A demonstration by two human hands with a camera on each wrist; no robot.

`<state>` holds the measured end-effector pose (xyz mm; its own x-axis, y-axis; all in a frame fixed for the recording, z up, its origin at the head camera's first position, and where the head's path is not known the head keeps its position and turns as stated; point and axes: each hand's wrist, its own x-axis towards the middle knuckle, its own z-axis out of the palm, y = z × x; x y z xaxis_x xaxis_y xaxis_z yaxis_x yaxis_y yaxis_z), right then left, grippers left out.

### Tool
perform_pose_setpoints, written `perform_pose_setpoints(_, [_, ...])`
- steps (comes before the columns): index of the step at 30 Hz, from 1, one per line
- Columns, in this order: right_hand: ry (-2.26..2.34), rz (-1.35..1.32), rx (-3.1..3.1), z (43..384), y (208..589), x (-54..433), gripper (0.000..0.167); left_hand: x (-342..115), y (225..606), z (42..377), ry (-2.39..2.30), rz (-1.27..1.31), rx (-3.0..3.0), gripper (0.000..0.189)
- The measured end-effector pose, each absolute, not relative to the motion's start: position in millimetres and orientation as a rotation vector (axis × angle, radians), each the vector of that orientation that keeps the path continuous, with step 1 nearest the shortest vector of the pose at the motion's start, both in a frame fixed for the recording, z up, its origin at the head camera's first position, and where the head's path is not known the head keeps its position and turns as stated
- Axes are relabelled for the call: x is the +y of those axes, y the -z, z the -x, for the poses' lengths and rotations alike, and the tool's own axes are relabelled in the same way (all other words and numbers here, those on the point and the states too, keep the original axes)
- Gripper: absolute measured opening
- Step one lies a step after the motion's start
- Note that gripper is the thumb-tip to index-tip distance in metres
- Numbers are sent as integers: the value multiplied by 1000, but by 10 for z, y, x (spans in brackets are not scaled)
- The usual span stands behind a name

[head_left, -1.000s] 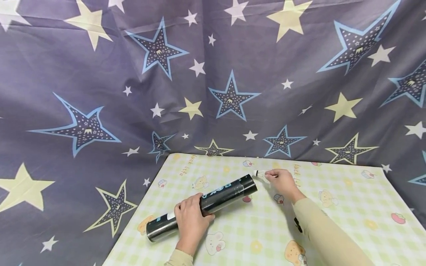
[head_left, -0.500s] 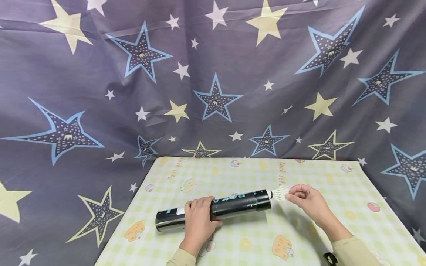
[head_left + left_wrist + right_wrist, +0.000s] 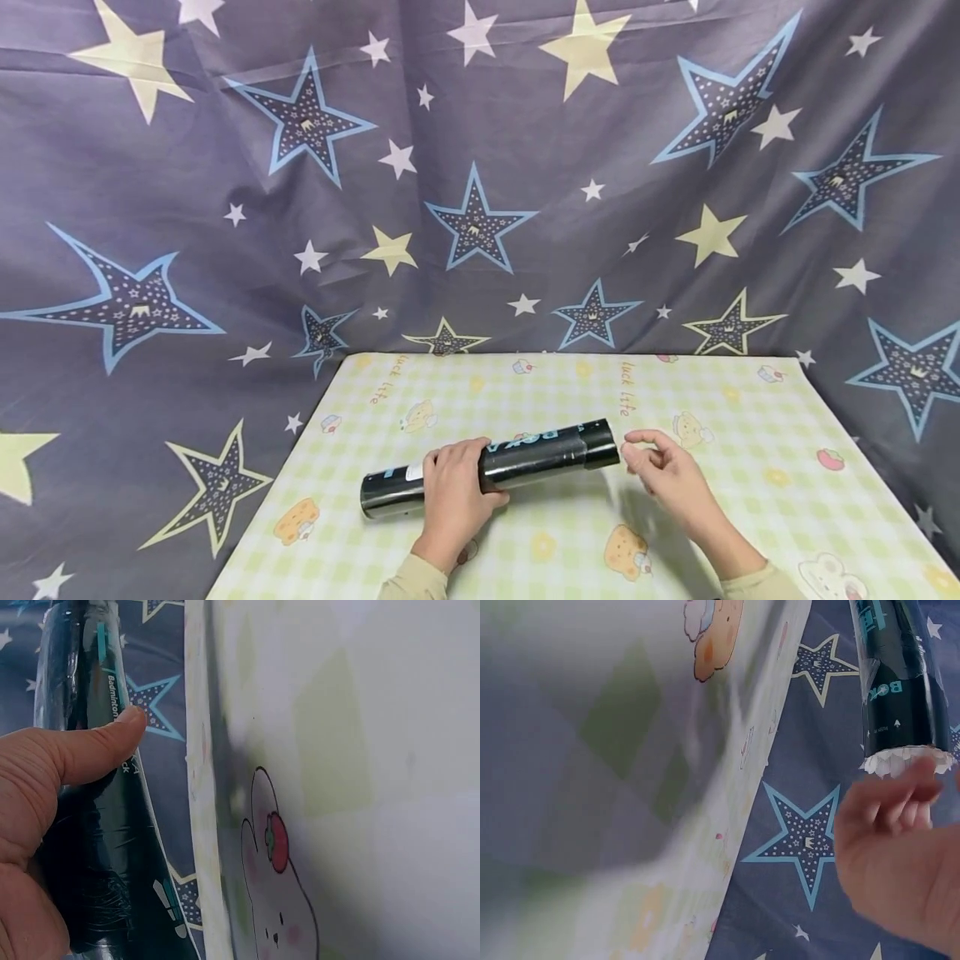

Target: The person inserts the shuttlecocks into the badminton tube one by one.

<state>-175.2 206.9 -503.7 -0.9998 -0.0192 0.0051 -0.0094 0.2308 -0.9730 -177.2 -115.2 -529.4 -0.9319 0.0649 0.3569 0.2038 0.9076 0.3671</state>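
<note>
My left hand [image 3: 456,493] grips a black badminton tube [image 3: 534,458] around its middle and holds it tilted over the table. In the left wrist view, the thumb [image 3: 97,750] lies across the printed side of the tube. My right hand [image 3: 669,482] is at the tube's right end, fingers curled. In the right wrist view, the white feather skirt of a shuttlecock [image 3: 891,762] sticks out a little from the mouth of the tube, with fingertips pinching its edge. The shuttlecock's cork is hidden inside the tube.
A table [image 3: 720,433] with a green-and-white checked cloth printed with cartoon animals lies under both hands. A dark purple curtain [image 3: 510,100] with stars hangs behind it and along its left side.
My right hand has brought the shuttlecock to the tube's right end and moved it cork first into the opening. My left hand has lowered the tube's right end, making it more level.
</note>
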Motion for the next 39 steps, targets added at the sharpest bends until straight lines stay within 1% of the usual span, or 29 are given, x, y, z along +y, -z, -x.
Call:
perform_pose_setpoints(11, [1919,93,2117,1694,5098,1999,45,-1010,5269,1781,605,233,-2698,88])
perform_pose_setpoints(18, [1819,301,1939,1703,5174,2098,29,-984,5282,1812,544,290,-2680,90])
perform_pose_setpoints(21, [1801,274,1958,1729,5205,2149,36,-966,5293,1869,511,322,-2712,89])
perform_pose_setpoints(26, [1852,65,2074,1749,5199,2215,67,-929,5306,2093,463,292,-2800,87])
perform_pose_setpoints(29, [1858,-23,2112,1728,5205,2301,78,-910,5325,2293,409,228,-2838,86])
perform_pose_setpoints(36, [1798,-78,2161,1697,5214,2532,76,-940,5393,2767,306,75,-2875,83])
perform_pose_setpoints(39, [1803,-99,2210,1720,5196,2639,77,-977,5420,2895,226,36,-2909,87])
